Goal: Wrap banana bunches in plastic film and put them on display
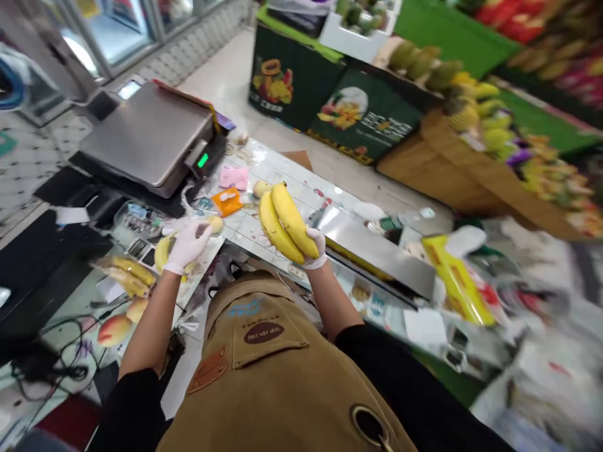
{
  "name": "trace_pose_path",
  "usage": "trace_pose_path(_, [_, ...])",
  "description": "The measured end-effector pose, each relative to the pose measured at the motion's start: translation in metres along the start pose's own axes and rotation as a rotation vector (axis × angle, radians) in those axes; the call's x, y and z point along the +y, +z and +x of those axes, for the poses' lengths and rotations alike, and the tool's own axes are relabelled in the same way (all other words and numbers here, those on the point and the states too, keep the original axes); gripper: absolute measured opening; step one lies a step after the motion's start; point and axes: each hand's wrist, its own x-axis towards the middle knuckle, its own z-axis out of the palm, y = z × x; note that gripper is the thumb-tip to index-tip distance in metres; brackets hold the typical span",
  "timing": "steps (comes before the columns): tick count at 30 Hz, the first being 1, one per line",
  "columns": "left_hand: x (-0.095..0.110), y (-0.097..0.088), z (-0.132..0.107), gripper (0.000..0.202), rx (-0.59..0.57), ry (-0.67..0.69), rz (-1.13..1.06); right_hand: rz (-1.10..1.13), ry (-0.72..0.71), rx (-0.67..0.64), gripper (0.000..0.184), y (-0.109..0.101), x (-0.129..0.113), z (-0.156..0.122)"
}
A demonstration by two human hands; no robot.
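Note:
Two joined yellow bananas rest in my right hand, which is gloved in white and wrapped around their lower end above the counter. My left hand, gloved too, has its fingers curled. A small dark patch shows between thumb and fingers, too small to name. Beneath and beside that hand lies another banana, partly hidden by it. A pale round fruit sits by its fingertips. Farther left are bagged bananas.
A scale with a metal plate stands at the upper left. An orange packet and a pink packet lie on the counter. Peaches and cables lie lower left. A metal-topped box and a yellow roll are rightward.

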Motion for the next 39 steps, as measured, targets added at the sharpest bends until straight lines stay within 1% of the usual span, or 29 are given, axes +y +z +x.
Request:
trace_pose_path(1, [0.019,0.017,0.003,0.043,-0.087,0.069,-0.183,0.007,0.015,0.028,0.093,-0.001,0.001,-0.016])
trace_pose_path(3, [0.057,0.053,0.004,0.053,-0.285,0.122,-0.480,0.031,0.077,0.094,0.102,-0.004,0.005,-0.048])
trace_pose_path(6, [0.108,0.104,-0.005,0.063,-0.558,0.120,-0.739,0.081,0.231,0.200,0.113,-0.011,0.015,-0.089])
trace_pose_path(8, [0.132,0.131,-0.017,0.066,-0.692,0.099,-0.844,0.100,0.306,0.281,0.114,-0.019,0.025,-0.110])
trace_pose_path(9, [0.141,0.143,-0.023,0.066,-0.736,0.077,-0.885,0.106,0.324,0.314,0.114,-0.024,0.031,-0.119])
trace_pose_path(11, [0.152,0.165,-0.033,0.065,-0.782,0.027,-0.955,0.116,0.310,0.357,0.113,-0.036,0.041,-0.133])
trace_pose_path(13, [0.155,0.186,-0.039,0.063,-0.800,-0.016,-1.000,0.100,0.257,0.349,0.109,-0.053,0.048,-0.147])
trace_pose_path(15, [0.155,0.207,-0.040,0.063,-0.797,-0.039,-1.004,0.044,0.218,0.286,0.101,-0.075,0.047,-0.162])
trace_pose_path(17, [0.157,0.232,-0.037,0.067,-0.785,-0.033,-0.976,-0.030,0.208,0.192,0.095,-0.103,0.037,-0.178])
trace_pose_path(19, [0.166,0.258,-0.034,0.076,-0.771,0.013,-0.958,-0.135,0.159,0.124,0.090,-0.135,0.021,-0.195])
trace_pose_path(20, [0.173,0.271,-0.031,0.081,-0.771,0.058,-0.950,-0.213,0.110,0.114,0.087,-0.151,0.013,-0.204])
trace_pose_path(22, [0.193,0.295,-0.026,0.089,-0.768,0.187,-0.903,-0.438,-0.016,0.144,0.076,-0.185,-0.005,-0.221])
trace_pose_path(25, [0.231,0.325,-0.015,0.089,-0.727,0.384,-0.697,-0.851,-0.202,0.245,0.060,-0.233,-0.025,-0.240])
trace_pose_path(27, [0.255,0.343,-0.007,0.077,-0.655,0.489,-0.525,-1.065,-0.299,0.303,0.059,-0.263,-0.032,-0.246])
trace_pose_path(29, [0.271,0.358,0.001,0.058,-0.572,0.578,-0.402,-1.179,-0.355,0.324,0.063,-0.287,-0.033,-0.245])
trace_pose_path(31, [0.279,0.371,0.007,0.046,-0.505,0.628,-0.329,-1.219,-0.370,0.320,0.070,-0.304,-0.029,-0.239])
trace_pose_path(34, [0.279,0.383,0.012,0.037,-0.441,0.619,-0.220,-1.252,-0.303,0.347,0.085,-0.315,-0.019,-0.225])
trace_pose_path(36, [0.276,0.387,0.012,0.036,-0.437,0.599,-0.164,-1.262,-0.264,0.406,0.097,-0.317,-0.014,-0.222])
trace_pose_path(37, [0.274,0.388,0.012,0.036,-0.443,0.586,-0.150,-1.248,-0.274,0.441,0.102,-0.316,-0.011,-0.223])
trace_pose_path(38, [0.272,0.389,0.012,0.038,-0.447,0.572,-0.143,-1.217,-0.304,0.489,0.103,-0.316,-0.009,-0.228])
trace_pose_path(39, [0.270,0.390,0.012,0.041,-0.443,0.555,-0.140,-1.166,-0.346,0.562,0.099,-0.315,-0.006,-0.235])
